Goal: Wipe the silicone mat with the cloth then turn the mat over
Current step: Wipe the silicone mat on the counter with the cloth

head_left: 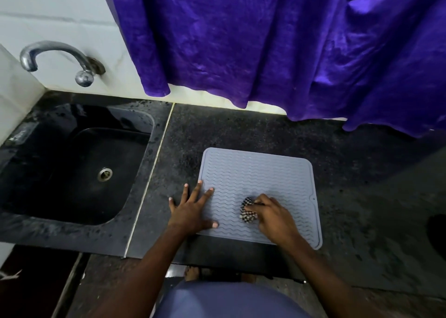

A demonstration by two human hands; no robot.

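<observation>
Left hand (193, 209): fingers straight and spread wide, palm down, lying across the left edge of the silicone mat (260, 175), with the thumb and two fingers on the mat and the outer fingers on the counter (350, 173) beside it. Right hand (270, 212): fingers curled round a bunched cloth (247, 210), holding it against the near central part of the mat. The cloth is a small crumpled wad of woven fabric in a black-and-white check. The mat is a pale grey-blue rectangle with rounded corners, a raised rim and a surface of parallel wavy ridges; it lies flat, ridged side up, near the front edge of the counter. A small notch with a hole marks its right edge. The counter is dark, speckled polished stone. To the left, a black rectangular sink (72, 163) with rounded corners is sunk into it, with a round metal drain (105, 174). A curved chrome tap (58, 59) projects from the white tiled wall. A crinkled purple curtain (265, 40) hangs behind.
</observation>
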